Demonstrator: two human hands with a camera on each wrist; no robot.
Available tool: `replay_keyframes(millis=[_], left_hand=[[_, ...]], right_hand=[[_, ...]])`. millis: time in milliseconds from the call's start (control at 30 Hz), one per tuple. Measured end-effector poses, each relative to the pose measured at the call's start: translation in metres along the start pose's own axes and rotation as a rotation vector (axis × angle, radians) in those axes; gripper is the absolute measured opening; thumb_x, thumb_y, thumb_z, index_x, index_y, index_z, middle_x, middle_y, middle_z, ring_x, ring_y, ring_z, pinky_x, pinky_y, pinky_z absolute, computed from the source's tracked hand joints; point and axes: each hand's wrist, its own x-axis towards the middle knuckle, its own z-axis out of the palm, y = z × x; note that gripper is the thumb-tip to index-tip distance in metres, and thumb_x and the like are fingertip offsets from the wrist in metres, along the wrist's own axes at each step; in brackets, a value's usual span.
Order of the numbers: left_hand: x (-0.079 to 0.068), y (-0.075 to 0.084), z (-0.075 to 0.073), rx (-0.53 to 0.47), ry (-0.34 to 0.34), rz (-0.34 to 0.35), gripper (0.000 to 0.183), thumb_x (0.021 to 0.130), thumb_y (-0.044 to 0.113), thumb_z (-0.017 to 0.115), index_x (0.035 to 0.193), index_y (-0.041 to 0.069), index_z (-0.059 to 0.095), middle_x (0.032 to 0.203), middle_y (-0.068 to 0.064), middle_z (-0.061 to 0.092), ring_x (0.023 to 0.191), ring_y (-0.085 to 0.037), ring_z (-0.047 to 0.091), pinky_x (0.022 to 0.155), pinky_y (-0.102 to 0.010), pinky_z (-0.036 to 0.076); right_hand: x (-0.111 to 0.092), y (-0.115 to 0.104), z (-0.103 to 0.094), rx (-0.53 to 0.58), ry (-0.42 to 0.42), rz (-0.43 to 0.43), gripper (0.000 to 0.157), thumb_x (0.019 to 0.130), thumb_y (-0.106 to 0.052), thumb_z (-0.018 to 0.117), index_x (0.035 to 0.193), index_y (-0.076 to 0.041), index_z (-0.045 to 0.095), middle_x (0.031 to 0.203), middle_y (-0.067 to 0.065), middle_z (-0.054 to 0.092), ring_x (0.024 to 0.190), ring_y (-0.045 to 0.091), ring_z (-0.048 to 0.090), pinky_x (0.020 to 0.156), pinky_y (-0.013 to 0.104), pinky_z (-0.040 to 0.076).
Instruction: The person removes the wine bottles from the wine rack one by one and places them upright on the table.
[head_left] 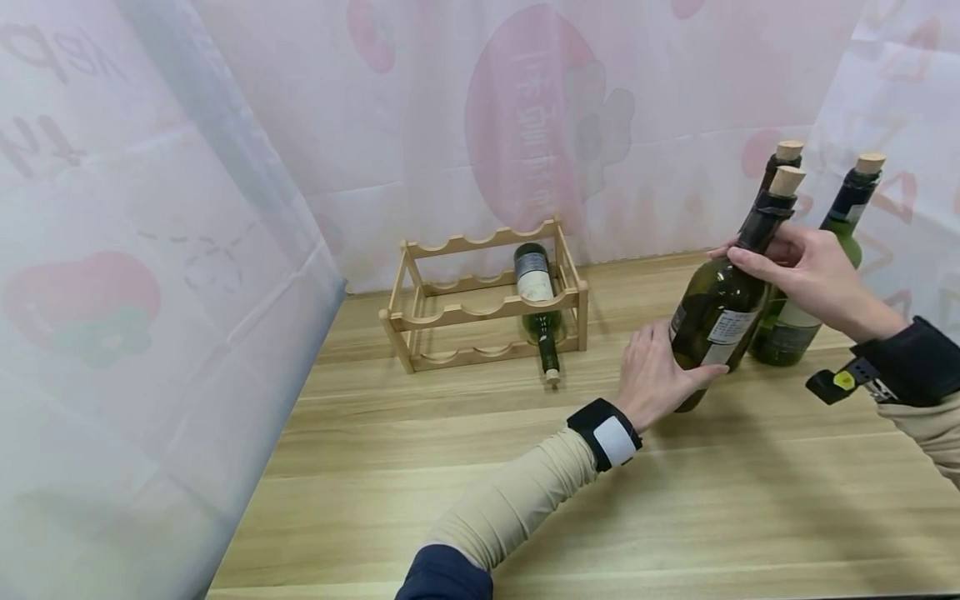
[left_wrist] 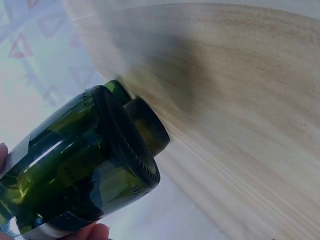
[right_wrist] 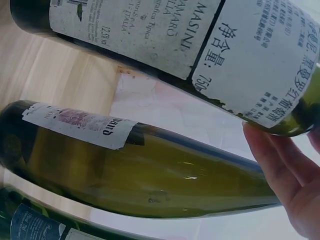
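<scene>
Both my hands are on one dark green wine bottle [head_left: 722,287], corked and tilted, its neck leaning right and away. My left hand [head_left: 660,371] grips its lower body, thumb across the front near the white label. With my right hand [head_left: 813,271] I hold it where the shoulder meets the neck. In the left wrist view, the bottle's ridged base [left_wrist: 127,137] is off the table. Right behind it stands another corked bottle [right_wrist: 140,170], largely hidden in the head view. A green corked bottle [head_left: 783,337] stands to the right, partly behind my right hand.
Left of my hands stands a wooden wine rack [head_left: 457,314] with scalloped rails. One corked bottle [head_left: 534,279] lies in its right-hand slot, neck pointing towards me. Printed curtains [head_left: 420,108] close off the back and sides of the wooden table [head_left: 450,442].
</scene>
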Motion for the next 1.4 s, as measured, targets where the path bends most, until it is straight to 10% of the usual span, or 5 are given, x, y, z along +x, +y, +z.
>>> replay_keyframes(millis=[1400], left_hand=[[0.006, 0.017, 0.013, 0.063, -0.016, 0.006, 0.072, 0.072, 0.068, 0.070, 0.120, 0.015, 0.056, 0.101, 0.008, 0.060, 0.093, -0.005, 0.053, 0.077, -0.013, 0.039]], right_hand=[[-0.007, 0.005, -0.016, -0.009, 0.055, 0.022, 0.020, 0.094, -0.017, 0.063, 0.111, -0.009, 0.065, 0.089, -0.027, 0.071, 0.083, -0.013, 0.064, 0.070, 0.006, 0.043]])
